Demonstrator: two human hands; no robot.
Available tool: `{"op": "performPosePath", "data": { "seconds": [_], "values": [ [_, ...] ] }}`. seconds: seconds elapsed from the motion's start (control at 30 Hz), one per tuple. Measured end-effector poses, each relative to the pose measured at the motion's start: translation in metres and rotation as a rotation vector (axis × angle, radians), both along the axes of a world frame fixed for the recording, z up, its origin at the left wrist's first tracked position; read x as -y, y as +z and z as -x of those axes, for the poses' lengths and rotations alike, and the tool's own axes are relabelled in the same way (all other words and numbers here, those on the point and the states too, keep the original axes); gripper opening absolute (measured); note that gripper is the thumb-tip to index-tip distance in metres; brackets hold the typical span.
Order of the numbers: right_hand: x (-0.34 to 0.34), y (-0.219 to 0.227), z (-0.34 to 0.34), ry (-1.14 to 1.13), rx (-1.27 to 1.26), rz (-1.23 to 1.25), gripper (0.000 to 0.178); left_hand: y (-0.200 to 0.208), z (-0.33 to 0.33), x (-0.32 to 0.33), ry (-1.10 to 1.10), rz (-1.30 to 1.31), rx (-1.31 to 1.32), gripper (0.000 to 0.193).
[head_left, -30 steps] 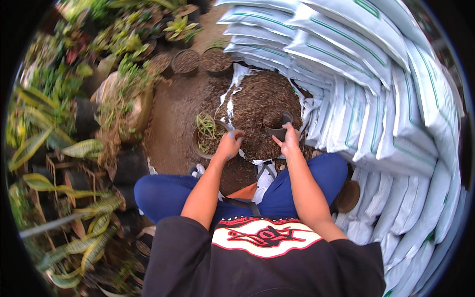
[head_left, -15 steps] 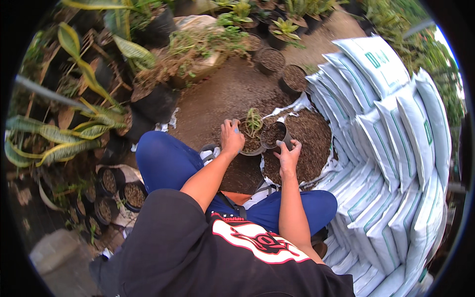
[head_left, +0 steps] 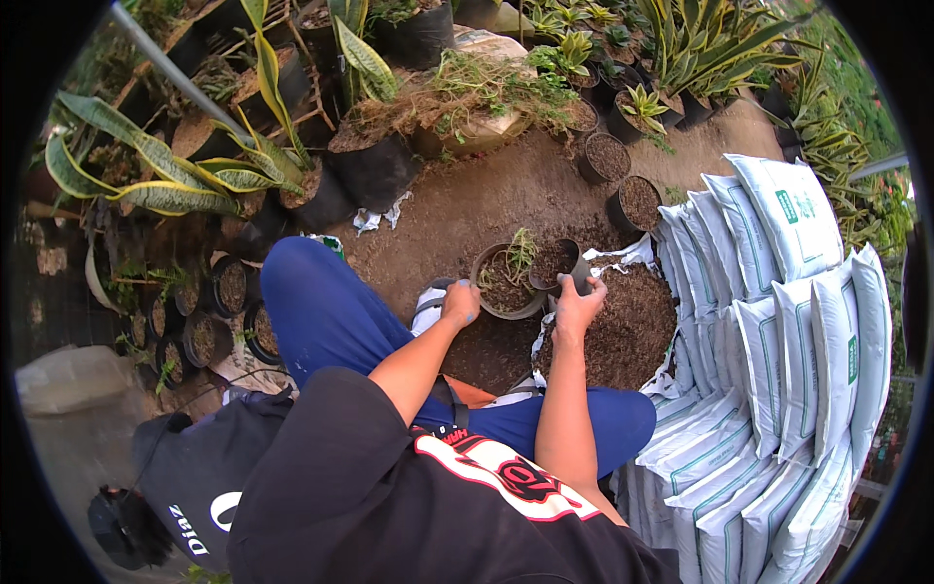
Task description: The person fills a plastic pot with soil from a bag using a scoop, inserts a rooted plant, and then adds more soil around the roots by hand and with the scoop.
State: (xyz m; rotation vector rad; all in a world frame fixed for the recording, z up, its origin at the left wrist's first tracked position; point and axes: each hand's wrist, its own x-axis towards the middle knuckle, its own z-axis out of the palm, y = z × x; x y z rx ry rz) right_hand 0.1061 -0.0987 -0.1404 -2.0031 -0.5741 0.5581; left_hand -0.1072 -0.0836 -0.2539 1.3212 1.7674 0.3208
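Note:
A dark round plant pot [head_left: 516,314] stands on the ground before me, with a small green plant [head_left: 522,252] leaning in its soil. At the pot's left rim is my left hand [head_left: 460,303], its fingers closed on the edge. My right hand [head_left: 578,308] grips a smaller black pot [head_left: 582,272] by its near side. That pot is tilted toward the plant, its mouth over the big pot's right edge, and brown potting mix [head_left: 551,263] shows inside. Just right of my right hand lies a heap of dark potting mix [head_left: 637,326] on torn white plastic.
Stacked white filled sacks [head_left: 793,219] rise on the right. Two soil-filled pots [head_left: 639,202] stand beyond the heap. Potted snake plants [head_left: 146,175] crowd the far left, with several small pots [head_left: 204,338] behind my left knee. A person in a dark shirt [head_left: 190,477] is at lower left.
My left hand has moved from over the big pot's left side down to its rim. My right hand still holds the small pot. The whole view has shifted.

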Motion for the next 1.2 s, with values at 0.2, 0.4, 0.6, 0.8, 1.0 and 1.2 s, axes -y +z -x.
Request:
{"op": "performPosePath", "data": {
  "seconds": [0.2,0.4,0.6,0.8,1.0,1.2],
  "values": [
    [0.014,0.040,0.025,0.389,0.175,0.000,0.062,0.020,0.028,-0.007,0.144,-0.160,0.127,0.024],
    [0.023,0.045,0.029,0.460,0.232,0.018,0.058,0.045,0.019,-0.002,0.047,-0.476,0.011,0.030],
    [0.024,0.052,0.026,0.473,0.218,0.048,0.055,0.076,0.010,0.000,-0.105,-0.250,0.016,0.044],
    [0.028,0.053,0.025,0.538,0.278,0.052,0.052,0.064,-0.005,0.007,-0.196,-0.281,-0.025,0.071],
    [0.029,0.054,0.020,0.530,0.261,0.045,0.050,0.063,-0.019,-0.003,-0.325,-0.243,0.044,0.090],
    [0.028,0.057,0.022,0.515,0.298,0.038,0.049,0.063,-0.040,-0.027,-0.251,-0.218,0.082,0.106]
  ]
}}
